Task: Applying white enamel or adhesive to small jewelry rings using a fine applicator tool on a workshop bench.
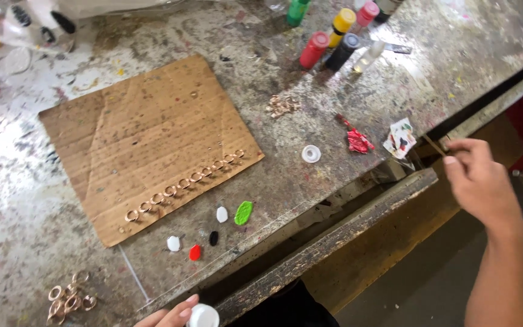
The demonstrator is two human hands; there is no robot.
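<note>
A thin stick [434, 145] is pinched by the right hand [476, 178] near paint-smeared paper [400, 138]. A white cap [203, 316] is gripped by the left hand [167, 315] at the surface [19, 200] edge; rings [183, 183] on cardboard [146, 133] look unpainted

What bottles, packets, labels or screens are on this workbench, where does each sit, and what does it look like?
Paint bottles: a cluster at the bench's far edge, small squeeze bottles in red, black, yellow, pink and green.
Clear bottle: lying beside the black one, small, see-through.
Paper scraps: near the right hand, white, dabbed with red, green and black.
White cap: by the left hand, round.
No screens or signs show.
</note>
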